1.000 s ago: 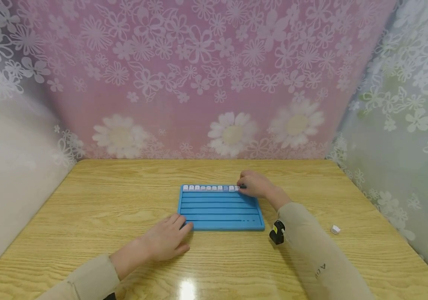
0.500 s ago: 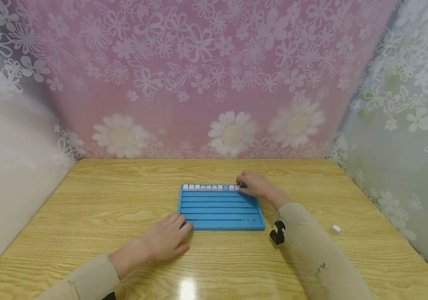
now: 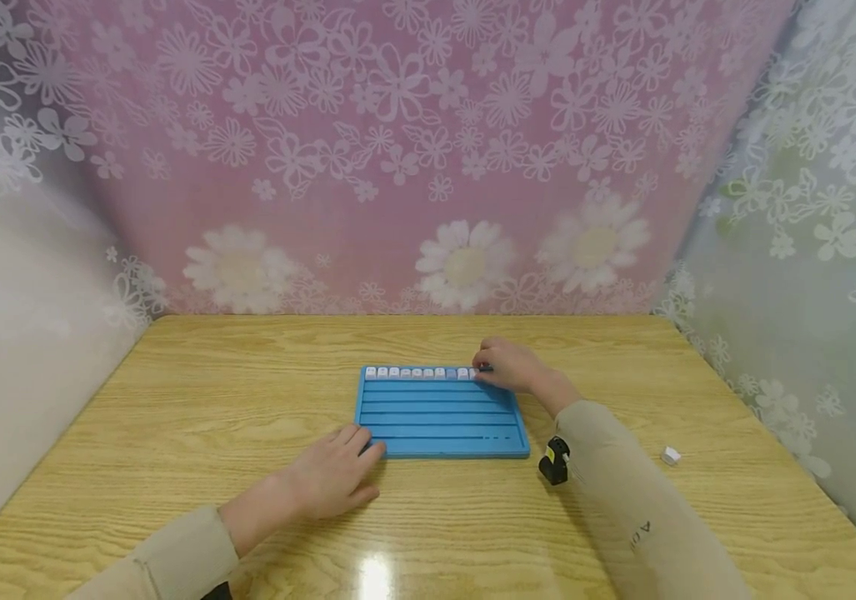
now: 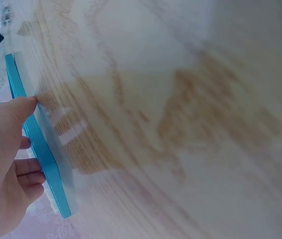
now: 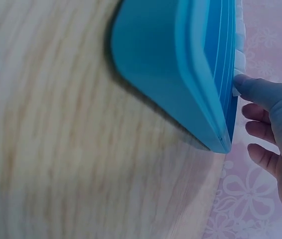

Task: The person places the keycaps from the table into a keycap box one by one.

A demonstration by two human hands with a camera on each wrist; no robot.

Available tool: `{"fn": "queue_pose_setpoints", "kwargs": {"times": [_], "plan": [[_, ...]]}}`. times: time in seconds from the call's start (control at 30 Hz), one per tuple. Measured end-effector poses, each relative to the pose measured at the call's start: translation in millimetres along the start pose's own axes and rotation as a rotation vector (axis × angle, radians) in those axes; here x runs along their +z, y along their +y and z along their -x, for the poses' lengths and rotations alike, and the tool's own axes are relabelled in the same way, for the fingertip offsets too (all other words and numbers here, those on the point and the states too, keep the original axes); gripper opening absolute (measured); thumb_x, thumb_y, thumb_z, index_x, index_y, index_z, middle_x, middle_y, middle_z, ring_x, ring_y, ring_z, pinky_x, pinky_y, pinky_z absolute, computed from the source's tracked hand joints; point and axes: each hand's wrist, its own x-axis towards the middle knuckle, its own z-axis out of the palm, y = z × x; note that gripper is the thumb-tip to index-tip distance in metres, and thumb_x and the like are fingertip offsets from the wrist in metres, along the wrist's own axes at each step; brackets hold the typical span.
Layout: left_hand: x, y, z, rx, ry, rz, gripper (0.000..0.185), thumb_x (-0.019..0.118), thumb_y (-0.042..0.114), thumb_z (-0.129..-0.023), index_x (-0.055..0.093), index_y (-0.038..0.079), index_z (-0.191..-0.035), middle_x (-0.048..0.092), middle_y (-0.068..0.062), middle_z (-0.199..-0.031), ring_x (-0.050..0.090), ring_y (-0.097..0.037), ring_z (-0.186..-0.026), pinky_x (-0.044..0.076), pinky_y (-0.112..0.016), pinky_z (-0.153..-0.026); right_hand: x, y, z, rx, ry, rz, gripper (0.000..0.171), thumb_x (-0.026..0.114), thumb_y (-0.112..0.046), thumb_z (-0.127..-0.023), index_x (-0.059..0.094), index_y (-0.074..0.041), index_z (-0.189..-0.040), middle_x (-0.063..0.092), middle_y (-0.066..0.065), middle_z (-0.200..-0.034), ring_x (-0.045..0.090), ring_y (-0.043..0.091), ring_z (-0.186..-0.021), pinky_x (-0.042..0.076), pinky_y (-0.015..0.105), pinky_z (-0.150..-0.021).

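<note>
A blue keyboard-shaped tray (image 3: 438, 408) with ridged rows lies on the table. White keycaps (image 3: 406, 373) and one bluish keycap (image 3: 452, 374) line its far row. My left hand (image 3: 330, 475) rests its fingers on the near left corner; the left wrist view shows the thumb (image 4: 25, 105) by the front wall. At the far right end of the row, my right hand (image 3: 510, 367) pinches a white keycap (image 5: 236, 90) between thumb and fingers. The hand hides most of that keycap in the head view.
One loose white keycap (image 3: 671, 455) lies on the wooden table (image 3: 247, 367) to the right of the right sleeve. A black wrist camera (image 3: 554, 461) hangs under the right forearm. Flower-patterned curtains (image 3: 397, 167) stand behind and at the sides.
Both hands and the tray keep almost the same places. The whole head view has shifted very slightly.
</note>
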Motion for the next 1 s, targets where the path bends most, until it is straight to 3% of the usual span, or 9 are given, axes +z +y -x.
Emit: {"fn": "queue_pose_setpoints", "kwargs": {"times": [0.63,0.87,1.0], "plan": [[-1.6,0.7,0.7,0.006,0.008,-0.007,0.05,0.052,0.044,-0.092,0.049,0.005,-0.124,0.049,-0.009,-0.109,0.045,-0.022,-0.101,0.043,-0.035,-0.089,1.1,1.2,1.0,0.026,-0.003,-0.008,0.022,0.066,-0.028,-0.087,0.067,-0.011,-0.102,0.056,0.001,-0.087,0.053,0.017,-0.08,0.047,0.032,-0.068],[-2.5,2.3,1.5,0.007,0.013,-0.006,0.05,0.053,0.044,-0.092,0.049,0.005,-0.123,0.048,-0.009,-0.108,0.046,-0.022,-0.1,0.043,-0.034,-0.089,-3.6,8.5,16.2,0.09,-0.044,-0.073,0.026,0.065,-0.024,-0.087,0.064,-0.007,-0.107,0.057,0.006,-0.096,0.055,0.02,-0.086,0.049,0.035,-0.072],[-2.3,2.2,1.7,0.007,0.022,-0.004,0.049,0.054,0.043,-0.091,0.049,0.005,-0.122,0.048,-0.009,-0.107,0.045,-0.022,-0.1,0.044,-0.035,-0.088,-14.2,13.6,33.0,0.068,-0.008,-0.11,0.026,0.065,-0.021,-0.087,0.064,-0.004,-0.107,0.058,0.008,-0.097,0.056,0.023,-0.085,0.049,0.037,-0.07]]}}
